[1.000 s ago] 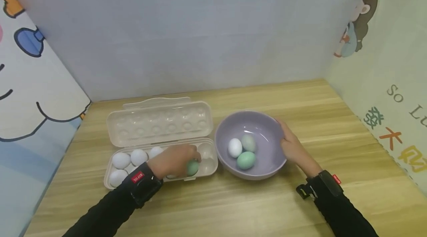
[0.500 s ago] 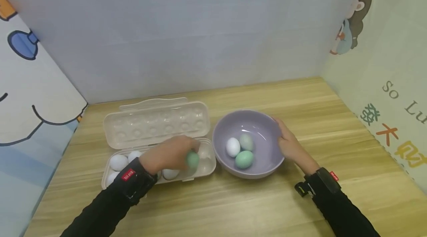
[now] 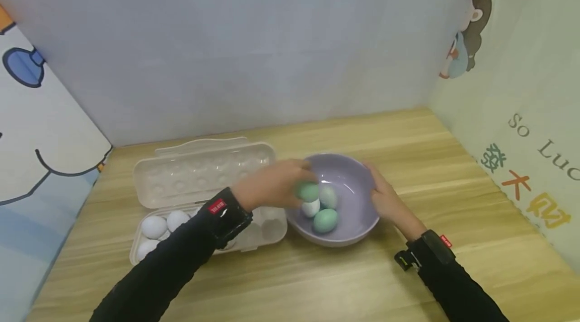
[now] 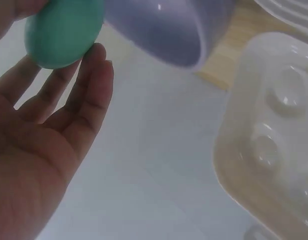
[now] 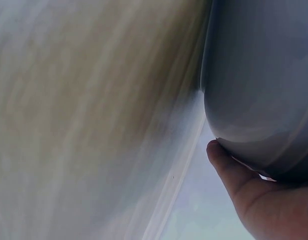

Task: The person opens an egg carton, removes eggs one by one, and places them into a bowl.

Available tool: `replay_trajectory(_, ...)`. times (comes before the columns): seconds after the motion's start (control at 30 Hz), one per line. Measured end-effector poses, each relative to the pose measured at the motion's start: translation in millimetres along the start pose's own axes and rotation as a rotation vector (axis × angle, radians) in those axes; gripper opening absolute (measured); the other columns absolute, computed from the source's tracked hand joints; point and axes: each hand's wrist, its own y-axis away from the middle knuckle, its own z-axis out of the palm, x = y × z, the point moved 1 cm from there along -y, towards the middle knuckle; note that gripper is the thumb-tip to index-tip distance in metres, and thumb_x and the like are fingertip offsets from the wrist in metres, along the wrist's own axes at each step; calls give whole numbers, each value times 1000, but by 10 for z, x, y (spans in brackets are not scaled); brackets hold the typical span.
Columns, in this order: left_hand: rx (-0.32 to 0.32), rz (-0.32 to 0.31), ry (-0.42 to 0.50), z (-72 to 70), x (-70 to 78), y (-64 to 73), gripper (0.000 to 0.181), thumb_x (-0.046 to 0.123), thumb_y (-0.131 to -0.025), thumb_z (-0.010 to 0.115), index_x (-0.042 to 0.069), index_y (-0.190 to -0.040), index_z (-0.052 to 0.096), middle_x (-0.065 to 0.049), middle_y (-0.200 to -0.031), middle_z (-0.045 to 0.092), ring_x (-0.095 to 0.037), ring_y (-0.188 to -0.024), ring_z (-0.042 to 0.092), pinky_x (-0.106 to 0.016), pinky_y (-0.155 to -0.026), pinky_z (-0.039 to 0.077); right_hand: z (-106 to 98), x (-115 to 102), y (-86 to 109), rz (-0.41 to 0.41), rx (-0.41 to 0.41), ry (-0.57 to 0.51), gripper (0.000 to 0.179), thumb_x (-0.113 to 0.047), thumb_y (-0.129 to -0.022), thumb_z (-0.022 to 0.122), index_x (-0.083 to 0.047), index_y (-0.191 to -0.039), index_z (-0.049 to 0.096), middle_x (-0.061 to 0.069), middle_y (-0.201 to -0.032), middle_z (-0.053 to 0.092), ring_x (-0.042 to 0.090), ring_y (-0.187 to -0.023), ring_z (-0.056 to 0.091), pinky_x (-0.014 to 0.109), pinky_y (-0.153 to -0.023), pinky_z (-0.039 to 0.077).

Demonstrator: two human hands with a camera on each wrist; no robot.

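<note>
My left hand [image 3: 274, 184] holds a green egg [image 3: 308, 191] over the left side of a purple bowl [image 3: 355, 211]. In the left wrist view the egg [image 4: 64, 32] sits at the fingertips, with the thumb partly cut off by the frame. Inside the bowl lie a white egg [image 3: 310, 208], a pale green egg [image 3: 328, 197] and another green egg [image 3: 325, 221]. My right hand [image 3: 391, 204] grips the bowl's right rim; the right wrist view shows a finger pressed along the bowl's outer wall [image 5: 258, 100].
Left of the bowl stands an open egg carton [image 3: 274, 236], its clear lid [image 3: 149, 181] folded back. White eggs [image 3: 154, 227] sit in its left cups, partly hidden by the left sleeve [image 3: 181, 256]. A grey wall [image 3: 272, 60] rises behind the wooden table [image 3: 408, 141].
My left hand has lifted the green egg out of the carton and carried it right, over the bowl. The right hand still holds the bowl's rim.
</note>
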Motion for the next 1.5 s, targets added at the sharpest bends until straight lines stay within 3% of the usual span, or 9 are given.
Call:
replay_trajectory(0.2, -160, 35, -92, 144, 205, -475, 44, 17, -64, 74, 16, -105, 59, 3, -104, 55, -10, -90, 50, -27, -80, 43, 9, 9, 36, -20, 3, 4, 68, 11, -77, 29, -11, -140, 18, 20, -142, 23, 41, -126, 26, 57, -98, 26)
replay_trajectory(0.4, -228, 78, -191, 273, 325, -755, 37, 17, -62, 75, 20, -96, 61, 12, -90, 57, -6, -81, 49, -30, -77, 39, 15, -29, 46, -52, 0, -57, 67, 11, -77, 30, -11, -139, 20, 20, -140, 28, 38, -125, 28, 56, -99, 27)
replay_trajectory(0.77, -347, 0, -207, 450, 299, -881, 33, 12, -66, 74, 19, -95, 60, 8, -90, 56, -10, -83, 51, -24, -75, 41, 81, -25, -6, -78, 7, -55, 66, 11, -75, 32, -10, -138, 24, 20, -138, 31, 39, -123, 32, 55, -97, 30)
replay_trajectory(1.1, -357, 31, -266, 635, 298, -971, 33, 8, -69, 72, 21, -97, 62, 10, -91, 58, -10, -81, 52, -22, -74, 43, 61, -42, -11, -88, 7, -64, 65, 11, -77, 33, -6, -138, 22, 23, -137, 31, 41, -123, 31, 57, -98, 27)
replay_trajectory(1.37, -368, -41, -212, 683, 338, -994, 28, 7, -73, 68, 19, -97, 60, 8, -85, 56, -12, -76, 52, -25, -70, 44, 25, -4, -2, -58, 13, -61, 66, 11, -77, 32, -9, -139, 22, 21, -138, 30, 39, -123, 31, 55, -100, 26)
replay_trajectory(1.5, -360, -40, -190, 658, 336, -983, 24, 11, -77, 66, 17, -99, 59, 7, -88, 56, -11, -79, 52, -25, -71, 43, 2, 26, 6, -49, 11, -63, 69, 11, -75, 31, -10, -139, 21, 21, -138, 30, 40, -121, 33, 56, -96, 31)
